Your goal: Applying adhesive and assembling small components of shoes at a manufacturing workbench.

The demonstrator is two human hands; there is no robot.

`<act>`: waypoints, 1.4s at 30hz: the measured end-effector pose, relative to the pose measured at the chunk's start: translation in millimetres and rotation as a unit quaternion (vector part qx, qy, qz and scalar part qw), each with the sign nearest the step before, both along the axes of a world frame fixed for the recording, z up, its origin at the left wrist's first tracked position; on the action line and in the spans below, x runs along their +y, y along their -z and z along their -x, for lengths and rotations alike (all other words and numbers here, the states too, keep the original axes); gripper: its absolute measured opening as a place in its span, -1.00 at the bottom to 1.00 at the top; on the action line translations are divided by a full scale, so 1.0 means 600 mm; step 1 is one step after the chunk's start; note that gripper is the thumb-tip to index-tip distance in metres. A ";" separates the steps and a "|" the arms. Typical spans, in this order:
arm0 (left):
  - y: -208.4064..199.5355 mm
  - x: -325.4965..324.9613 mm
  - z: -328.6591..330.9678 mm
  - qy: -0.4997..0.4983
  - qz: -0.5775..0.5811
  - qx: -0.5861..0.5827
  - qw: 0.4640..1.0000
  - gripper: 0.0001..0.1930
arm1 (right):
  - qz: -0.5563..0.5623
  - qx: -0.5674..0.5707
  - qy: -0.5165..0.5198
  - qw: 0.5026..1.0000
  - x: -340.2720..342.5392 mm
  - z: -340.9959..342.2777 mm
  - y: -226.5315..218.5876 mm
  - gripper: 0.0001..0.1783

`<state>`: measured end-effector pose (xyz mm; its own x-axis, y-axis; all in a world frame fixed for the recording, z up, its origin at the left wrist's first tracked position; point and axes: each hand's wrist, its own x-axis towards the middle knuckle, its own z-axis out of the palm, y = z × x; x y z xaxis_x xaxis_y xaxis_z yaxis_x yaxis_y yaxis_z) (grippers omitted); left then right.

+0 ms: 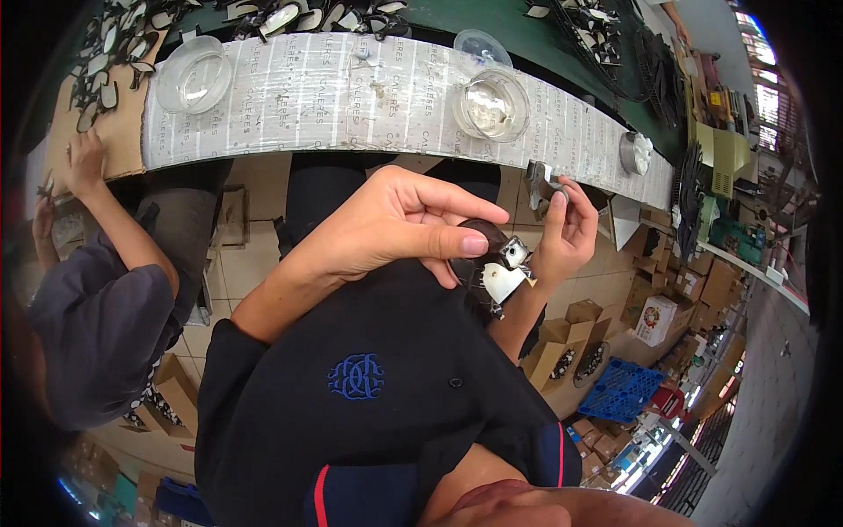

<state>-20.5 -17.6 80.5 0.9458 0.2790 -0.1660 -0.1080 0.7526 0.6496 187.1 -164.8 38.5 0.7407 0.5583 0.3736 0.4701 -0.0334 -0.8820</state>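
My left hand (395,224) is closed in front of my chest, thumb and fingers pinching a dark glossy piece with white and metal parts (503,279). Its exact kind is unclear, and the fingers partly cover its dark end. To the right, my right hand (566,233) is raised beside the bench edge. Between its thumb and fingertips is a small grey metallic piece (539,183), bent in shape; I cannot make out what it is. The two hands are apart.
A bench top (351,97) covered in printed whitish sheeting carries clear plastic tubs (195,75) (492,105) and a small round container (634,154). Dark pieces with pale faces (105,61) lie piled beyond. A co-worker's hand (86,162) reaches over cardboard at left. Cartons (571,342) and a blue crate (622,389) stand right.
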 end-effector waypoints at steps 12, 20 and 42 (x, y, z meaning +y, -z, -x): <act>-0.014 -0.006 -0.004 0.003 -0.022 0.014 1.000 -0.63 | 0.006 0.005 0.002 1.000 -0.009 -0.004 -0.001 -0.80; -0.016 0.000 -0.010 0.007 -0.054 0.026 0.998 -0.62 | -0.004 0.015 0.006 1.000 -0.001 -0.006 0.006 -0.82; -0.034 0.296 -0.560 -0.169 -0.725 0.104 0.660 -0.24 | -0.023 -0.093 0.180 0.979 -0.113 -0.066 0.038 -0.85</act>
<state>315.6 160.3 100.7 0.7875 0.4765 0.3909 0.0937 -0.7194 0.6882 226.7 -232.5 15.8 0.8033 0.2535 0.5389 0.5873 -0.1876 -0.7873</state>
